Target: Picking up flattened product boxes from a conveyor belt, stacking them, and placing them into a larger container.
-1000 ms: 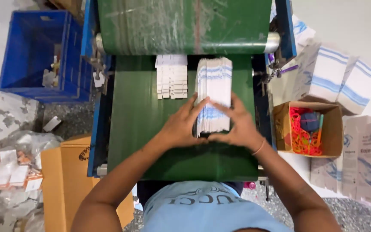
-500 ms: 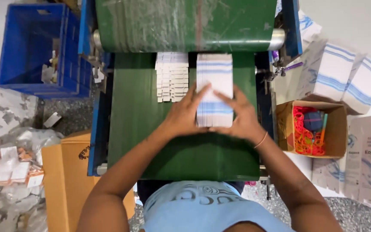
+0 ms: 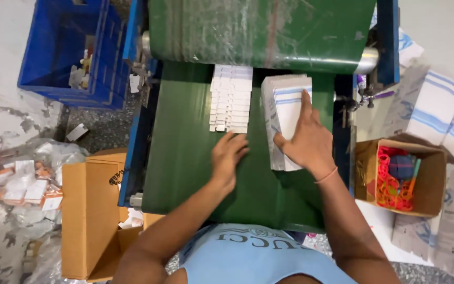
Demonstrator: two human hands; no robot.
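Note:
A stack of flat white cartons with blue stripes (image 3: 285,108) lies on the green conveyor belt (image 3: 185,158). My right hand (image 3: 306,139) rests flat on top of this stack, fingers spread, pressing it down. My left hand (image 3: 228,158) lies on the belt just below a second row of overlapping plain white flat cartons (image 3: 230,97), fingers slightly curled and holding nothing. The two rows sit side by side below the belt's roller (image 3: 258,31).
A blue plastic crate (image 3: 66,52) stands at the upper left. An open brown cardboard box (image 3: 88,215) sits at the lower left. A small box with coloured rubber bands (image 3: 400,176) is at the right, with striped carton stacks (image 3: 437,110) behind it.
Both hands held the striped stack together and squared it; now the stack lies further right on the belt, my left hand has let go and my right hand lies on top.

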